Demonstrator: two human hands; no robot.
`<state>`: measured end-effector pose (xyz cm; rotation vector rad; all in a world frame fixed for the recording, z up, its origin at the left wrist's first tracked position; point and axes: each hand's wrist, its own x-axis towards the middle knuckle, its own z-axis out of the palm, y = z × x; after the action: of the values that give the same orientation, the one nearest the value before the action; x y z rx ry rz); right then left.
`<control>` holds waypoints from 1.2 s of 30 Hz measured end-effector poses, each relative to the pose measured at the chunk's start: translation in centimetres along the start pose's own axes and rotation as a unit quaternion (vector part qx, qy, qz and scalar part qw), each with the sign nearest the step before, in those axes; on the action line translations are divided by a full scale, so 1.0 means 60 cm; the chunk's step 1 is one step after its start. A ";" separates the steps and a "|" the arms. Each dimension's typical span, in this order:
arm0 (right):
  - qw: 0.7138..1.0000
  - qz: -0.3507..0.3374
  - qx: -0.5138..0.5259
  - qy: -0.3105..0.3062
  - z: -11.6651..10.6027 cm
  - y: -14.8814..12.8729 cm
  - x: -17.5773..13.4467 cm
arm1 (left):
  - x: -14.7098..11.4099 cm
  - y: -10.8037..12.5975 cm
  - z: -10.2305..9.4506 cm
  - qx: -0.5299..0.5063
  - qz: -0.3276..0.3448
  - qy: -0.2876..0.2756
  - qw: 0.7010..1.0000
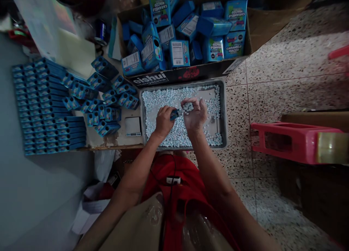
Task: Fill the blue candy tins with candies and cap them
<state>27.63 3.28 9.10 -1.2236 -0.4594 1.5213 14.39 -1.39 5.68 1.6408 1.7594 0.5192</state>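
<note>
- Pellets lie cupped in the right hand, fingers curled around them, above the grey tray, presumably so strays fall back in.
- Left hand pinches a small blue box, its end facing the pellets.
- Carton reads "eishui"; blue boxes inside read "CARAMELO MACIZO".

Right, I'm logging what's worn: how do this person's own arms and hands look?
The left arm and right arm are bare, no sleeves in view. The left hand and right hand wear no gloves; no watch shows, and rings can't be made out. A thin dark cable crosses the red clothing.
</note>
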 end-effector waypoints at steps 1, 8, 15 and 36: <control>1.000 -0.006 0.002 0.000 0.001 0.002 -0.001 | 0.000 0.000 0.001 -0.003 0.000 0.000 1.000; 0.998 -0.053 -0.032 -0.032 0.004 0.033 -0.012 | 0.006 0.000 0.013 -0.040 -0.018 0.027 0.999; 0.952 -0.138 -0.270 0.030 -0.068 0.065 -0.034 | -0.005 -0.036 0.004 -0.084 -0.068 0.091 0.990; 0.899 0.119 -0.420 -0.026 -0.104 0.139 0.057 | -0.059 -0.120 -0.062 -0.031 -0.105 0.050 0.993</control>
<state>29.32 1.53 -1.59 -1.9573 -1.1128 1.6069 6.62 -5.24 4.06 1.3897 1.9427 0.5596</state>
